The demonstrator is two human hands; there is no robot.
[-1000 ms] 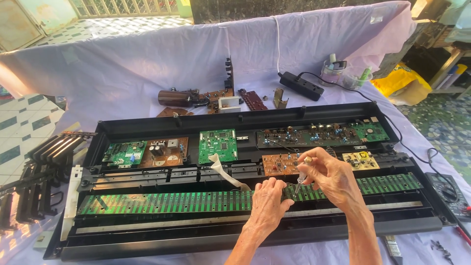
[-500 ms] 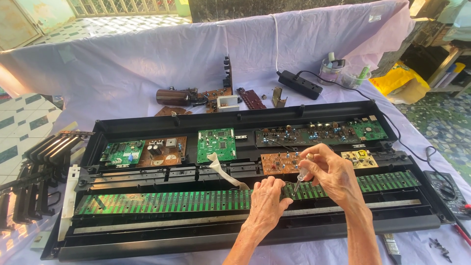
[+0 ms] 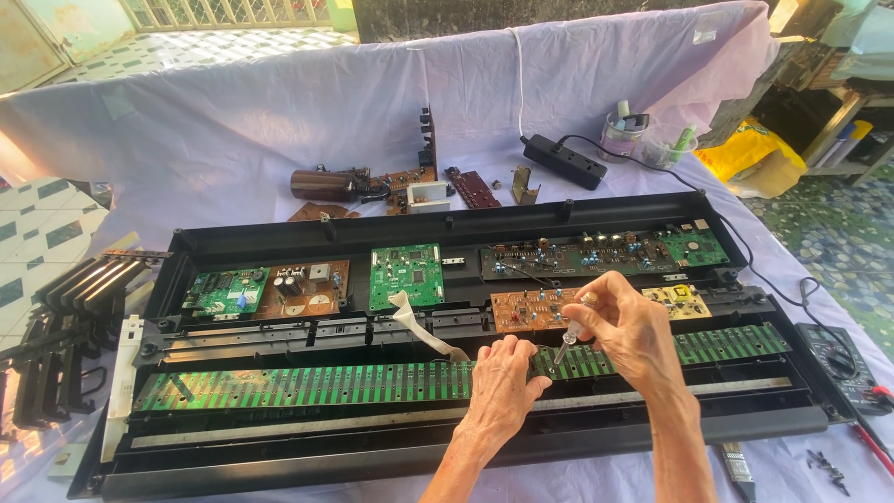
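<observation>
The right hand point(image 3: 629, 331) is pinching a small screwdriver point(image 3: 572, 332), tip angling down onto the long green contact board point(image 3: 307, 384). The left hand point(image 3: 503, 382) is pressing flat on that board, just beside the tip.

Beyond the hands, a pale lilac cloth point(image 3: 233, 130) drapes the table and rises like a backdrop. Far left of them lies green-and-white tiled floor point(image 3: 37, 233), sunlit, with a barred window point(image 3: 223, 11) above. To their right, patterned floor point(image 3: 838, 233) sits in shade.
</observation>
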